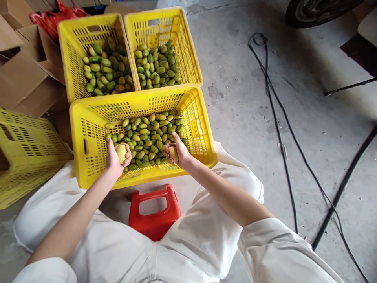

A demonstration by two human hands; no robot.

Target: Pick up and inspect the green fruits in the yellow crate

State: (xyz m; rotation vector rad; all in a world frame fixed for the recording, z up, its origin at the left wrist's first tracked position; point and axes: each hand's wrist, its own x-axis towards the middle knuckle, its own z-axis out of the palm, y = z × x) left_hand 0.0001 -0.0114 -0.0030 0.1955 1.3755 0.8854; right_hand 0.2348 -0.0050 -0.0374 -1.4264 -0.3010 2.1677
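Over the near yellow crate [203,118], my left hand [113,161] is closed round a pale yellow-green oval fruit [121,153]. My right hand [179,151] grips another yellowish oval fruit [173,153] at the crate's right half, its fingers curled underneath and partly hidden. Below both hands lies a layer of small oval fruits [144,137], green to yellow, covering much of the crate floor. The crate tilts a little in view and stands in front of my knees.
Two more yellow crates, left [69,59] and right [188,47], hold similar fruit behind. Another yellow crate [26,137] and cardboard boxes [26,74] stand at left. A red stool [153,220] is between my legs. Black cables [277,98] cross the floor; a wheel [312,15] is far right.
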